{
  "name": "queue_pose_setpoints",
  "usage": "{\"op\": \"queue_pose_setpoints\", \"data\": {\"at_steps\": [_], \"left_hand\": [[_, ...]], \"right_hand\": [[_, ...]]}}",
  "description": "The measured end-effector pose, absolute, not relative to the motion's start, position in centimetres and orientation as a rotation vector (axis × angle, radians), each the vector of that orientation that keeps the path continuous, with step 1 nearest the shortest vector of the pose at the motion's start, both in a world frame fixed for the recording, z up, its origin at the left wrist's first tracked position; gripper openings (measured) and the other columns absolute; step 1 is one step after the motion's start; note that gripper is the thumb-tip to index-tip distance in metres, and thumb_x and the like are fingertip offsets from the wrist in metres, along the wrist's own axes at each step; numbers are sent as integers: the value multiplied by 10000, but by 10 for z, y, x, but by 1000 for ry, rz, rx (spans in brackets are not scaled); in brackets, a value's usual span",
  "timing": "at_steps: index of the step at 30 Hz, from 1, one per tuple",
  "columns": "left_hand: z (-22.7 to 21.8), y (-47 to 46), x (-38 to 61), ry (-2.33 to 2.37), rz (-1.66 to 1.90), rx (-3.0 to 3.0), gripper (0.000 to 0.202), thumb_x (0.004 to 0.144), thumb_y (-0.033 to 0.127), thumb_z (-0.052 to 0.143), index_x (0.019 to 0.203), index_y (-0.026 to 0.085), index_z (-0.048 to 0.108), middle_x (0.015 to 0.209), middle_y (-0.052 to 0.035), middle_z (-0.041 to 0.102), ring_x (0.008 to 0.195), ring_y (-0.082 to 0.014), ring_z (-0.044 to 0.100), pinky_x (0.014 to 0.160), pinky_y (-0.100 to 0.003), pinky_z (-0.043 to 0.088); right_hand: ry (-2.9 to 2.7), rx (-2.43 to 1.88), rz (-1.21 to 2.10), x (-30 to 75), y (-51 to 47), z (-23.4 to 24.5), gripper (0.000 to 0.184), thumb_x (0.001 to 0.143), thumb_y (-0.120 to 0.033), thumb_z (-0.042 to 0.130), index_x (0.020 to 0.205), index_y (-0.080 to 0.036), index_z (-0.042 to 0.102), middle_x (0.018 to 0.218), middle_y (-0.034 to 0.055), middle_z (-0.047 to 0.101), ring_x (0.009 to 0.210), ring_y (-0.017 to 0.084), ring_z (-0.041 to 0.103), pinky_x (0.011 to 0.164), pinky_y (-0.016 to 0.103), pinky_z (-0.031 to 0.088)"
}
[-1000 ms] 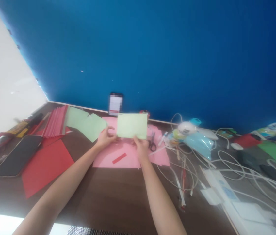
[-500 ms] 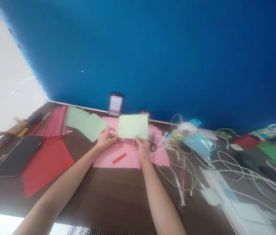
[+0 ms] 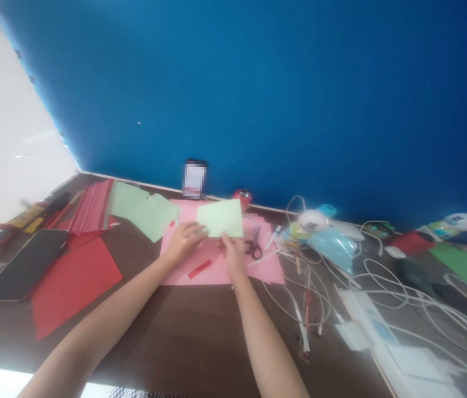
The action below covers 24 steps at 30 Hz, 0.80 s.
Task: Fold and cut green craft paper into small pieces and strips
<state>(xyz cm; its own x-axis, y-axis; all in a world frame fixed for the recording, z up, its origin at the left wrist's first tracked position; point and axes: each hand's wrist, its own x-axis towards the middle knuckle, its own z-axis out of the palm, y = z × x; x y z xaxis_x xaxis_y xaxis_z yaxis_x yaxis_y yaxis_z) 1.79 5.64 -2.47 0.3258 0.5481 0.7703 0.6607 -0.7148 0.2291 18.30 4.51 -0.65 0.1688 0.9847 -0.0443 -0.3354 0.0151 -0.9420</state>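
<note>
A deep blue wall rises behind a dark brown surface (image 3: 183, 337) strewn with coloured paper and white cables (image 3: 386, 287). Both hands meet over a pink sheet (image 3: 212, 276) near the wall. The left hand (image 3: 183, 241) closes its grip on the left edge of a light green card (image 3: 220, 218), fingers pressed together on the paper. The right hand (image 3: 232, 252) pinches the card's lower edge between thumb and fingertips. The card hangs just above the pink sheet, its top edge tipped toward the wall. A small red strip (image 3: 200, 269) lies on the pink sheet below the hands, and scissors (image 3: 253, 247) lie just right of the right hand. Compared with 0.5 s ago, the card sits lower and flatter, closer to the pink sheet, and both hands have dropped with it.
</note>
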Motion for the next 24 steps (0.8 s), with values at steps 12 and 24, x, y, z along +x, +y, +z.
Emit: {"op": "queue_pose_setpoints", "data": {"at_steps": [12,24], "left_hand": [[-22,59,7,-1127,-1204,-2429,180,781,193,537,936,218,625,954,-27,667,995,-237,522,816,-409,445],[-19,53,12,-1204,-1208,-2543,275,805,211,496,1067,222,579,1052,-60,633,1014,-233,526,836,-422,438]], "right_hand": [[-674,-1058,1262,187,49,-9,187,587,-283,696,564,-115,617,504,14,614,404,81,525,402,190,404],[-753,-1028,1323,189,46,-6,210,595,-322,687,601,-129,604,515,11,614,394,93,519,397,209,399]]}}
